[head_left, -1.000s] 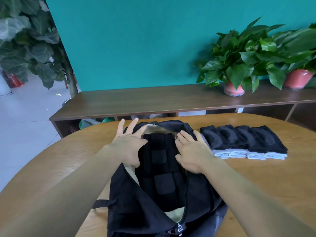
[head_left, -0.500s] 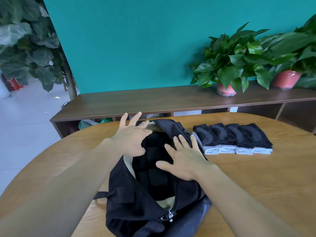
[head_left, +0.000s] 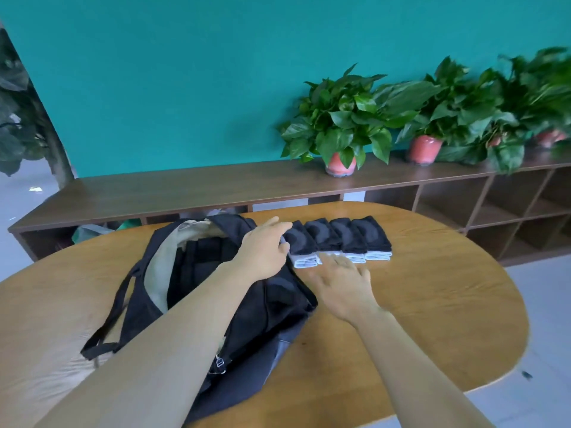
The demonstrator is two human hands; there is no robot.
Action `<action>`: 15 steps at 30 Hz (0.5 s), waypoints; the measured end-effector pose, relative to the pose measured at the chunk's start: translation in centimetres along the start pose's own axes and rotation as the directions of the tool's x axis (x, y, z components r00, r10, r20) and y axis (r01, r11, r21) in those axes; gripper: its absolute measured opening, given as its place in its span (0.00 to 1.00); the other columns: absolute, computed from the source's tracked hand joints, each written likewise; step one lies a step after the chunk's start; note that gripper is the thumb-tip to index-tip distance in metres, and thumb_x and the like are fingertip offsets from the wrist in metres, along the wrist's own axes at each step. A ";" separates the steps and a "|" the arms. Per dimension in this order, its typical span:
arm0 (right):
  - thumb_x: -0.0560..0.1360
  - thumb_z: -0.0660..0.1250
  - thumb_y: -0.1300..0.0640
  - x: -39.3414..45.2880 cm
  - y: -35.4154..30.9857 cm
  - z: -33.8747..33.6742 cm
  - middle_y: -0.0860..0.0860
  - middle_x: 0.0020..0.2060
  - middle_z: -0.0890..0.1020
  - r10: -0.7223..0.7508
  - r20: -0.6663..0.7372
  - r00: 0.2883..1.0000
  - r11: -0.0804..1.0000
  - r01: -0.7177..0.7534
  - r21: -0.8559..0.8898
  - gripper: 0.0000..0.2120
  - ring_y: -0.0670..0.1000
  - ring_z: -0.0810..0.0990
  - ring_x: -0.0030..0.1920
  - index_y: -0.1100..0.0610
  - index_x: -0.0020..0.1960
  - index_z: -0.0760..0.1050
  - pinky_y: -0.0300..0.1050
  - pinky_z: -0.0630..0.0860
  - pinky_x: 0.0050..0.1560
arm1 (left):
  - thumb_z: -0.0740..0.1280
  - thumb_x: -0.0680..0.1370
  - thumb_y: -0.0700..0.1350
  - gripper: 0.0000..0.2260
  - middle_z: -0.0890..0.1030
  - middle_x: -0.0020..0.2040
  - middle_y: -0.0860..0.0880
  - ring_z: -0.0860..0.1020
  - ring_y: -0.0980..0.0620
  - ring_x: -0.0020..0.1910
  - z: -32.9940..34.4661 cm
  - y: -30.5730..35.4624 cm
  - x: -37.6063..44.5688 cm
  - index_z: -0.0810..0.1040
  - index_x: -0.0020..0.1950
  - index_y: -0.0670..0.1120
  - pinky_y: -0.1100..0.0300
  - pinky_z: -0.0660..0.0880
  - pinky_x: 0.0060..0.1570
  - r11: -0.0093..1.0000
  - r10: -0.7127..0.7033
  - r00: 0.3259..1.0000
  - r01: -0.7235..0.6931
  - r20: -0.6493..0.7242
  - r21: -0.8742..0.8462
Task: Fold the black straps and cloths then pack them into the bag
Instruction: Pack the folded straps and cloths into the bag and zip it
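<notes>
Bag [head_left: 216, 291] lies open on counter [head_left: 432, 304], straps [head_left: 204, 257] inside. Four folded cloths [head_left: 340, 239] in row just right of it. Left hand [head_left: 262, 251] touches leftmost cloth, fingers relaxed; right hand [head_left: 343, 285] flat, empty, blurred. Best bracket row from both ends — lift together, keep folds tight.
</notes>
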State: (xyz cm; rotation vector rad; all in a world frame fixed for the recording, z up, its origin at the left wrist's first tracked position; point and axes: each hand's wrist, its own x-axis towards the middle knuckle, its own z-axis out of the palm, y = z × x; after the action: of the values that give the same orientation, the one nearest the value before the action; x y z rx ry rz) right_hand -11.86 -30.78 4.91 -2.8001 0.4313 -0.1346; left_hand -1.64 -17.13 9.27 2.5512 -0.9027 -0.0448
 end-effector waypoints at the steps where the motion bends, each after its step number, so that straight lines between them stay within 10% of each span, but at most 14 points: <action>1: 0.82 0.51 0.44 0.0 1.0 -0.3 0.51 0.74 0.65 0.058 -0.016 0.998 0.995 -0.056 0.080 0.26 0.53 0.57 0.75 0.52 0.77 0.56 0.56 0.54 0.71 | 0.57 0.83 0.41 0.21 0.59 0.78 0.47 0.56 0.51 0.77 0.4 0.7 0.7 0.62 0.77 0.48 0.53 0.57 0.73 1.000 -0.005 1.000 0.005 0.002 -0.030; 15: 0.77 0.50 0.31 11.5 6.3 0.3 0.60 0.77 0.39 0.624 -0.066 0.778 0.747 -0.570 0.342 0.38 0.63 0.33 0.75 0.46 0.78 0.40 0.68 0.41 0.71 | 0.54 0.83 0.55 0.21 0.49 0.80 0.53 0.52 0.46 0.78 5.5 1.0 15.9 0.57 0.77 0.60 0.39 0.54 0.73 0.997 -0.072 0.959 0.078 0.275 -0.008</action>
State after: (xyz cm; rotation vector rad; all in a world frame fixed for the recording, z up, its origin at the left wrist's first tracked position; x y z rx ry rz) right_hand -2.64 -40.01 3.21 -2.2173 1.2234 -0.2778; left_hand 9.31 -29.62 6.46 2.6018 -0.8980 -0.4384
